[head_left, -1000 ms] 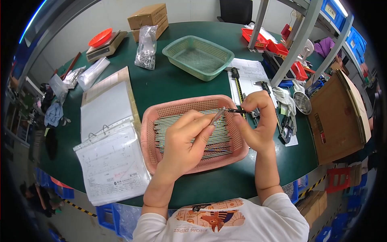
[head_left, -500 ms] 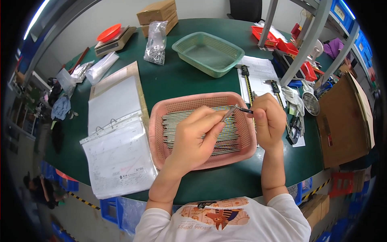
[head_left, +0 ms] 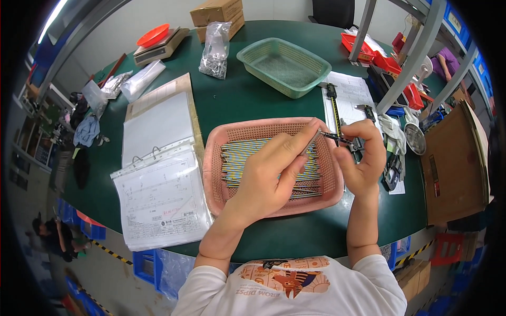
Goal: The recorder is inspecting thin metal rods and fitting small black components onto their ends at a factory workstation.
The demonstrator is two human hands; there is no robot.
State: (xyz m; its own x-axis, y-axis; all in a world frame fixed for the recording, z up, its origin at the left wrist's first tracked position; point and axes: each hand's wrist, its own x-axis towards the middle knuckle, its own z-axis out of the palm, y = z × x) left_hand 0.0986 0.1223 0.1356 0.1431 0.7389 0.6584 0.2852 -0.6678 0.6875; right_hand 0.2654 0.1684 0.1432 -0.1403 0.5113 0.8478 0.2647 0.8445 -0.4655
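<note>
My left hand [head_left: 271, 176] pinches a thin metal rod [head_left: 311, 144] between thumb and fingers, over the pink basket. At the rod's upper end is the tip of a slim dark tool [head_left: 333, 137], silvery at that end. My right hand [head_left: 362, 158] holds this tool between thumb and bent forefinger; its exact kind I cannot make out. Below, the pink perforated basket [head_left: 212, 184] holds several long thin metal rods [head_left: 240, 164] lying crosswise. My left hand and forearm hide part of them.
An open ring binder [head_left: 161, 205] lies left of the basket, and a green basket [head_left: 250, 63] stands beyond it. To the right are a caliper [head_left: 332, 97] on papers, white gloves [head_left: 391, 128] and a cardboard box [head_left: 456, 163]. Farther back stands a scale with a red dish [head_left: 153, 35].
The view has shifted slightly, so the table things appear farther right. My right forefinger and thumb are spread wider around the dark tool, and my left fingers are straighter.
</note>
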